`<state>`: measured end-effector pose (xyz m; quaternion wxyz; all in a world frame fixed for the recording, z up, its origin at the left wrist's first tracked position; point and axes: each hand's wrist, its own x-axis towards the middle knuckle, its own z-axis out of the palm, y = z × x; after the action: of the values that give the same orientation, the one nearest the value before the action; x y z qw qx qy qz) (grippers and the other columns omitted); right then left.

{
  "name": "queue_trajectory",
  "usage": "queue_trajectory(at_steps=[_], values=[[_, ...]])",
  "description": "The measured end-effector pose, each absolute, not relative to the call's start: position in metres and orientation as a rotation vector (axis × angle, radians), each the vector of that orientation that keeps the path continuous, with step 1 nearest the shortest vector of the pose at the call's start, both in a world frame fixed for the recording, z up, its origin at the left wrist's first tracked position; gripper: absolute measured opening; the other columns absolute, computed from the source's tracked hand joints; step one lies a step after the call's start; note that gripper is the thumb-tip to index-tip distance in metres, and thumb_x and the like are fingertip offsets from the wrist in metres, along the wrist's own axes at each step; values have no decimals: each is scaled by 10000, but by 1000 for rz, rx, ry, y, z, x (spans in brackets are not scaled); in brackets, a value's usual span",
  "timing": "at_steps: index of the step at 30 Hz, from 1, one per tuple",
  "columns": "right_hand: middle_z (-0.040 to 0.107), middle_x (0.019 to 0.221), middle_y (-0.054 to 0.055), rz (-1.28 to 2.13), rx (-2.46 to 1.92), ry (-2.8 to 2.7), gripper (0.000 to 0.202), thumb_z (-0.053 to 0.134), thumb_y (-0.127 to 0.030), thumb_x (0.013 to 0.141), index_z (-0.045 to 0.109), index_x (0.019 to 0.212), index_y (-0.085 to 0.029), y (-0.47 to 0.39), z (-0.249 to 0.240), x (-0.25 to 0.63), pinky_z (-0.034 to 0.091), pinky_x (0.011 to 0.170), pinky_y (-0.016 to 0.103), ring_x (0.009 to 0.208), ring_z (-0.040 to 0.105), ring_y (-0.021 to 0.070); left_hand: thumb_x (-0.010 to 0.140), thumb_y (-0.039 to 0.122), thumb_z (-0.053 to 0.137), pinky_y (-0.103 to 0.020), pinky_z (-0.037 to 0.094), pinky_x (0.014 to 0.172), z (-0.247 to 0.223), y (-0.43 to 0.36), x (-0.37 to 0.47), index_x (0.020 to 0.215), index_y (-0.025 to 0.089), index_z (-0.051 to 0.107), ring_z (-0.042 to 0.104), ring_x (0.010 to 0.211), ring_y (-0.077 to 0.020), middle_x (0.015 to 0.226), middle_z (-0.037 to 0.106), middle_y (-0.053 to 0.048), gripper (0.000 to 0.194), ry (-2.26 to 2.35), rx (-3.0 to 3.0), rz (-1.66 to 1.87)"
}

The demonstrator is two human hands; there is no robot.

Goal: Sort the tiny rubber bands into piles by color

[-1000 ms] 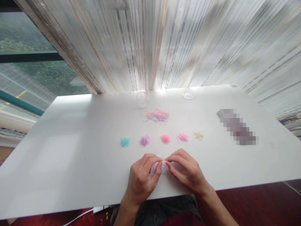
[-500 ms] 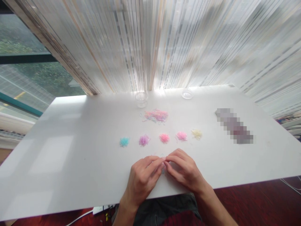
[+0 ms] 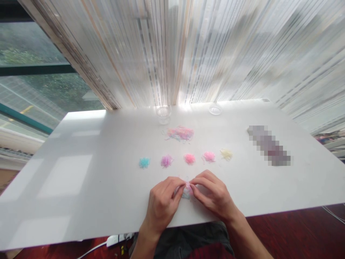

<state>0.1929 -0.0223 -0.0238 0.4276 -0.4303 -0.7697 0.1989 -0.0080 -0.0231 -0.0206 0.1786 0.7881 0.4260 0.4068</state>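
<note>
My left hand [image 3: 164,203] and my right hand [image 3: 212,192] meet near the table's front edge, thumb and fingers of each pinched on small pinkish strands between them. Below the fingertips lies a small mixed-colour bunch of strands [image 3: 186,195], partly covered by the hands. Beyond them sits a row of small piles: turquoise [image 3: 144,162], purple [image 3: 166,161], coral pink [image 3: 189,159], light pink [image 3: 209,156] and pale yellow [image 3: 226,154]. Behind the row is a larger mixed-colour pile [image 3: 180,133].
A clear round container [image 3: 163,114] and a clear lid [image 3: 215,110] stand at the back of the white table [image 3: 113,201]. A blurred-out item [image 3: 269,145] lies at the right. Striped curtains hang behind, and a white power strip [image 3: 115,240] is below the front edge.
The fingertips of my two hands have parted slightly, showing pinkish strands between them and more of the bunch below. The whole view has shifted a little.
</note>
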Motion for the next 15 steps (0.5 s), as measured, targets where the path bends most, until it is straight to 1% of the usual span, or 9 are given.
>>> queue_trajectory(at_steps=[6,11,15], values=[[699,844,41,470,-1080,-1900,107,637,-154,971,710,999,-227,-22,-21,191,570,681,320,768,662,187,1014,138,586,-240,552,678,-23,-23,-9,1062,202,649,701,757,-145,939,752,-41,102,1214,2218,1138],[697,843,39,489,-1088,-1878,110,642,-146,962,709,994,-228,-22,-20,191,573,677,310,765,669,184,1018,189,607,-239,515,625,-22,-23,-9,1023,202,654,629,644,-126,899,742,-28,49,1235,2191,1140],[700,857,40,498,-1093,-1868,102,657,-144,954,705,997,-223,-23,-22,192,577,688,305,776,674,181,1017,185,610,-239,505,620,-22,-24,-9,1031,201,655,602,631,-120,909,740,-23,50,1236,2172,1141]])
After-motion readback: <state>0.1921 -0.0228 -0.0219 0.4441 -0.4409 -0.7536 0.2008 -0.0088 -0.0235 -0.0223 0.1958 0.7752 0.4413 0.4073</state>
